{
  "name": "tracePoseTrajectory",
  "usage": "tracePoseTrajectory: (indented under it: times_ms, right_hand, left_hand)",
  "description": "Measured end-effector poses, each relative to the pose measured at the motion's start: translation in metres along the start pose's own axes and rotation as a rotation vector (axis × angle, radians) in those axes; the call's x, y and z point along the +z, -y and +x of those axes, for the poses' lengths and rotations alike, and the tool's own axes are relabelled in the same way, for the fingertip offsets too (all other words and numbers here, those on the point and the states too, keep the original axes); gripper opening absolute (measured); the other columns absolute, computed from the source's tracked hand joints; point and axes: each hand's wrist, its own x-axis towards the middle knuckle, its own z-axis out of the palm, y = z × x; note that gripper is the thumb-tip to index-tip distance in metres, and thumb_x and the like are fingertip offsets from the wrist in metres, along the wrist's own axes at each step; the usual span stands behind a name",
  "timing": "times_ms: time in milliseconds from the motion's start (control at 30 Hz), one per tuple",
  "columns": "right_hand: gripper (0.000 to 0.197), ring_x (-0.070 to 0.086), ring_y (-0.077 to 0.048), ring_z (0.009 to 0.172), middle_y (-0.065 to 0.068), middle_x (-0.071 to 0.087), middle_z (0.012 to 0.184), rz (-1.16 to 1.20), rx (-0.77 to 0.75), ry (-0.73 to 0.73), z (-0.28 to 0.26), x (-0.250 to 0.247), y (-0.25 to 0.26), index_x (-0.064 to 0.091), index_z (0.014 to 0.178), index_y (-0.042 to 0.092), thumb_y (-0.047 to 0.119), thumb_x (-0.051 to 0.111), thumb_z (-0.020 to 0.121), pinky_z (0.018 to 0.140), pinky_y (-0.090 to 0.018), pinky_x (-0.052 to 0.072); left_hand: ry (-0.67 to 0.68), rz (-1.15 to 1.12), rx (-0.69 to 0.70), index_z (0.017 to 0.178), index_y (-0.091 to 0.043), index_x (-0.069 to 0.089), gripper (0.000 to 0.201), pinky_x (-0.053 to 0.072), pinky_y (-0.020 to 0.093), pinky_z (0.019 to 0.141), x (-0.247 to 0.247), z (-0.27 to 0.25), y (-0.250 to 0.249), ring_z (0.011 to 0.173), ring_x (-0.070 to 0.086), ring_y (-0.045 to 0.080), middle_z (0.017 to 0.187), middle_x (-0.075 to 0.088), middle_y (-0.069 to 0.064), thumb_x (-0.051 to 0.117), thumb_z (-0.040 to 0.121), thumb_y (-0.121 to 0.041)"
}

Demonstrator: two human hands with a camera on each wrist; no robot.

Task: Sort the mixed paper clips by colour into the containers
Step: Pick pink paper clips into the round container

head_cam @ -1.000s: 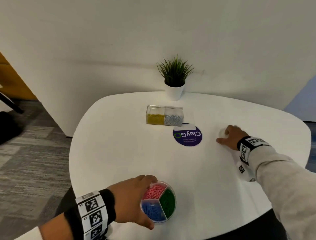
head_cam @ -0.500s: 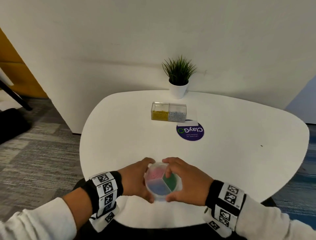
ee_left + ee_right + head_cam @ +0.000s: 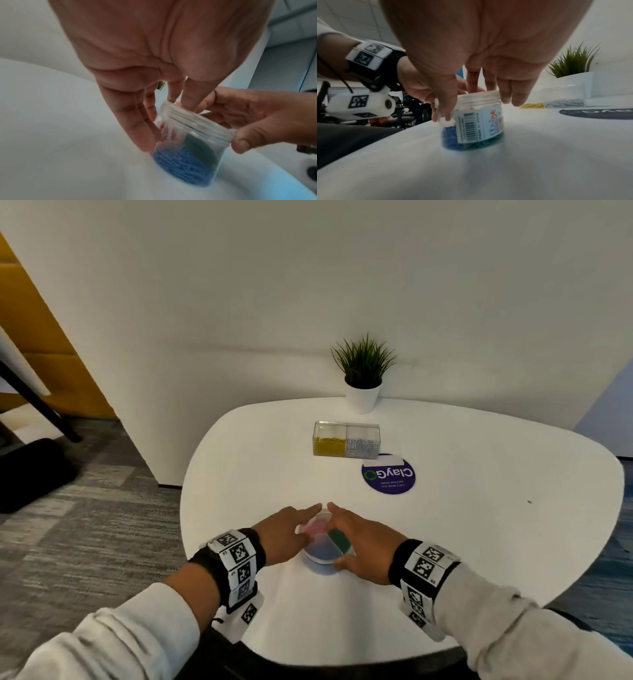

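Note:
A round clear jar (image 3: 323, 546) stands near the table's front edge, split into pink, green and blue paper-clip compartments, with a translucent lid on top. My left hand (image 3: 310, 522) holds its left wall, fingers running down the side (image 3: 147, 135) and thumb at the rim. My right hand (image 3: 337, 534) pinches the lid's rim between thumb (image 3: 240, 144) and fingers. In the right wrist view the jar (image 3: 471, 121) shows a barcode label. A clear rectangular box (image 3: 346, 440) further back holds yellow clips (image 3: 329, 446) and silver clips (image 3: 362, 446).
On the white table (image 3: 479, 525), a purple round sticker (image 3: 388, 474) lies to the right behind the jar. A potted plant (image 3: 363, 371) stands at the far edge against the wall. Carpeted floor lies to the left of the table.
My right hand came in from the table's right side to the jar and now holds the lid on top. The jar's colours look hazier under the lid. My left hand stayed on the jar.

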Motion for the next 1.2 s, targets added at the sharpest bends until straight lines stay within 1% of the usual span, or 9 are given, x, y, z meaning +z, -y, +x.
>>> tracePoseTrajectory:
  times_ms: [100, 233, 367, 467, 567, 733, 1000, 1133, 1200]
  right_hand:
    - [0.093, 0.013, -0.018, 0.151, 0.006, -0.002, 0.165, 0.020, 0.022, 0.038, 0.032, -0.007, -0.004, 0.001, 0.156, 0.031, 0.048, 0.064, 0.089, 0.119, -0.037, 0.026]
    - [0.074, -0.009, -0.019, 0.151, 0.006, -0.011, 0.165, -0.027, -0.043, 0.073, 0.072, -0.028, -0.009, 0.023, 0.150, 0.031, 0.061, 0.055, 0.090, 0.123, -0.043, 0.007]
    - [0.042, 0.021, -0.019, 0.144, 0.003, 0.028, 0.157, 0.137, -0.019, -0.202, 0.107, -0.086, -0.041, 0.054, 0.122, 0.026, 0.054, 0.057, 0.092, 0.114, -0.036, 0.021]
    - [0.036, 0.046, -0.024, 0.121, -0.002, 0.048, 0.130, 0.213, 0.258, -0.554, 0.133, -0.123, -0.099, 0.056, 0.121, 0.023, 0.042, 0.062, 0.091, 0.103, -0.034, 0.038]
    - [0.052, 0.054, -0.021, 0.114, -0.002, 0.050, 0.133, 0.414, 0.529, -0.396, 0.158, -0.138, -0.144, 0.050, 0.135, 0.014, 0.043, 0.061, 0.093, 0.092, -0.032, 0.045]
    - [0.037, 0.067, -0.020, 0.092, -0.004, 0.065, 0.115, 0.733, 0.600, -0.256, 0.167, -0.125, -0.169, 0.058, 0.123, 0.015, 0.030, 0.067, 0.090, 0.086, -0.041, 0.059]
    - [0.056, 0.059, -0.020, 0.073, -0.003, 0.064, 0.091, 1.058, 0.711, -0.177, 0.095, -0.099, -0.151, 0.057, 0.129, 0.019, -0.010, 0.059, 0.081, 0.068, -0.036, 0.050]
    - [0.061, 0.065, -0.024, 0.103, -0.003, 0.068, 0.113, 1.278, 0.768, -0.245, 0.063, -0.093, -0.132, 0.060, 0.123, 0.029, -0.017, 0.051, 0.084, 0.080, -0.040, 0.055]
    - [0.056, 0.063, -0.019, 0.094, 0.000, 0.069, 0.110, 1.418, 0.790, -0.336, 0.053, -0.099, -0.121, 0.062, 0.118, 0.026, -0.017, 0.046, 0.086, 0.075, -0.035, 0.048]
  left_hand:
    - [-0.012, -0.006, -0.030, 0.155, -0.037, 0.023, 0.059, 0.042, 0.018, 0.071, -0.018, 0.021, 0.004, 0.106, 0.056, 0.021, 0.144, 0.045, 0.003, 0.046, 0.102, -0.023]
    - [-0.031, -0.114, -0.093, 0.143, -0.050, 0.037, 0.055, 0.057, 0.035, 0.072, -0.055, 0.054, 0.016, 0.095, 0.064, 0.020, 0.124, 0.055, -0.004, 0.052, 0.098, -0.023]
    - [0.051, -0.029, -0.103, 0.136, -0.051, 0.045, 0.061, 0.056, 0.028, 0.084, -0.096, 0.083, 0.025, 0.098, 0.061, 0.010, 0.128, 0.051, -0.013, 0.072, 0.086, -0.030]
    - [0.064, -0.026, -0.078, 0.143, -0.045, 0.040, 0.070, 0.048, 0.026, 0.098, -0.121, 0.104, 0.014, 0.119, 0.050, 0.007, 0.132, 0.044, -0.015, 0.075, 0.084, -0.032]
    - [-0.080, -0.181, -0.097, 0.146, -0.034, 0.040, 0.067, 0.044, 0.030, 0.102, -0.137, 0.143, -0.004, 0.126, 0.047, 0.010, 0.134, 0.049, -0.010, 0.072, 0.088, -0.030]
    - [-0.179, -0.799, -0.379, 0.152, -0.016, 0.033, 0.077, 0.037, 0.038, 0.112, -0.140, 0.210, -0.021, 0.132, 0.047, 0.025, 0.145, 0.048, 0.007, 0.070, 0.089, -0.039]
    - [0.057, -1.262, -0.701, 0.124, -0.018, 0.055, 0.058, 0.043, 0.031, 0.073, -0.123, 0.185, -0.038, 0.071, 0.050, 0.017, 0.109, 0.063, 0.008, 0.073, 0.080, -0.052]
    - [0.139, -1.487, -0.725, 0.117, -0.018, 0.058, 0.055, 0.043, 0.031, 0.065, -0.112, 0.156, -0.045, 0.064, 0.050, 0.018, 0.101, 0.060, 0.007, 0.072, 0.079, -0.056]
    - [0.107, -1.511, -0.684, 0.125, -0.015, 0.059, 0.057, 0.039, 0.030, 0.057, -0.109, 0.145, -0.051, 0.067, 0.054, 0.019, 0.104, 0.063, 0.010, 0.067, 0.085, -0.055]
